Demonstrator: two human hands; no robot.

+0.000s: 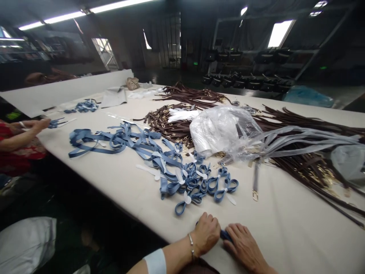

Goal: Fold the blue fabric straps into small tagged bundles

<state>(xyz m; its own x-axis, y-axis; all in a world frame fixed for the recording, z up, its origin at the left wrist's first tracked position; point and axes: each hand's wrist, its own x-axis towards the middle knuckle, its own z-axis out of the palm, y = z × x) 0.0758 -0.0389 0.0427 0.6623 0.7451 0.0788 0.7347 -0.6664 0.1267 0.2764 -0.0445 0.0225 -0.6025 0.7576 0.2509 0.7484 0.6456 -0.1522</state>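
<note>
At the table's near edge, my left hand (205,234) is closed around a folded blue strap (226,236), and a bit of it pokes out past the knuckles. My right hand (244,243) lies just beside it, its thumb and fingers gripping the strap's other end. Most of that strap is hidden under my fingers. Just beyond my hands sits a pile of looped blue straps (196,186), bundled with white paper bands (187,198). Longer loose blue straps (97,142) trail off to the left.
Brown straps with gold clasps (168,123) lie in heaps across the table (285,213). A clear plastic bag (225,127) and grey straps (308,140) rest on the right half. At far left, a co-worker's hands (41,125) hold blue pieces.
</note>
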